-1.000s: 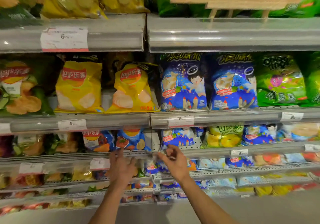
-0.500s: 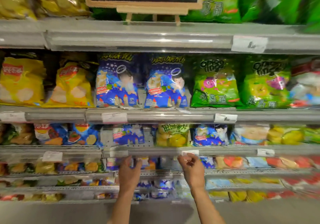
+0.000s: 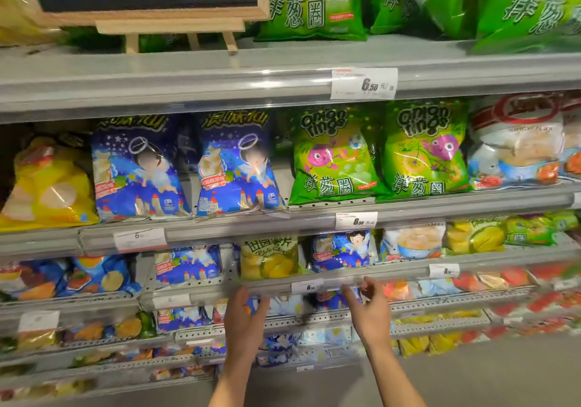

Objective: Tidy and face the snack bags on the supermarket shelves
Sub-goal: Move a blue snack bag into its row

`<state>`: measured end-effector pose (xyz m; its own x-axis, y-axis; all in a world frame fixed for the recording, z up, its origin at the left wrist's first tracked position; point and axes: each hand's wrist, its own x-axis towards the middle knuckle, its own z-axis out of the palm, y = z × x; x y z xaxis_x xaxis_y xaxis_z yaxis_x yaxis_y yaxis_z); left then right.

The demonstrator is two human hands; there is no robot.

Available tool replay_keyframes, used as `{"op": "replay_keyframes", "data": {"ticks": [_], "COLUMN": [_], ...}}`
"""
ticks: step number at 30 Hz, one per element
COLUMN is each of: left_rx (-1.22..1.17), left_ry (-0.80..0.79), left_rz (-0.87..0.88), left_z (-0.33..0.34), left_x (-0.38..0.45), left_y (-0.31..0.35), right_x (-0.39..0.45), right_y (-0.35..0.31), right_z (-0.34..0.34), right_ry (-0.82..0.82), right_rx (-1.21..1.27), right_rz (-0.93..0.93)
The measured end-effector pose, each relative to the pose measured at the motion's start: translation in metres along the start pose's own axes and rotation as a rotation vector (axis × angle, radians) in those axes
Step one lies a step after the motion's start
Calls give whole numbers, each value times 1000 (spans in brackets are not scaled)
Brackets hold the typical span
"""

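On the left of the middle shelf a yellow chip bag point(image 3: 47, 183) leans back, and beside it two dark blue bags point(image 3: 138, 168) stand facing out. Below them, both hands reach toward the lower shelves, where small snack bags lie flatter and more jumbled.

The left hand point(image 3: 243, 318) is raised palm-forward with fingers spread and loosely bent, just under the rail point(image 3: 220, 296) of the third shelf and in front of a small blue bag point(image 3: 279, 304) on the shelf below; it grips nothing that I can make out. The right hand point(image 3: 369, 309) is at the same rail beside a price tag point(image 3: 309, 287), fingers half curled. Motion blur hides whether it pinches anything, so I cannot tell.

Farther right, two green onion-ring bags point(image 3: 333, 155) stand upright, then a white shrimp-snack bag point(image 3: 515, 152).

The risks, as I judge them: reaching in under the rail could knock the price tag loose, and tugging one slick bag forward could drag its neighbours off the shallow perforated shelf onto the floor. The yellow potato-chip bag point(image 3: 268, 259) just above the hands could also tip if the rail is bumped.
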<state>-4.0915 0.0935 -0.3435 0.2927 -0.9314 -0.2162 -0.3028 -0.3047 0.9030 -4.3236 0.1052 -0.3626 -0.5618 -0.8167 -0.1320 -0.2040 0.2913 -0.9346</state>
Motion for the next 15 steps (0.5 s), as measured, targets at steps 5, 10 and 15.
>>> {"op": "replay_keyframes", "data": {"ticks": [5,10,15], "left_rx": [28,42,34], "left_ry": [-59,-82,-108], "left_rz": [130,131,84], "left_z": [7,7,6], "left_x": [41,80,99], "left_y": [19,25,20], "right_x": [30,66,96], "right_y": [-14,-27,-33], "right_z": [-1,4,7], "right_ry": [0,-119,-170], "right_rx": [-33,-24,-59], "right_rz": [-35,-77,-112]}}
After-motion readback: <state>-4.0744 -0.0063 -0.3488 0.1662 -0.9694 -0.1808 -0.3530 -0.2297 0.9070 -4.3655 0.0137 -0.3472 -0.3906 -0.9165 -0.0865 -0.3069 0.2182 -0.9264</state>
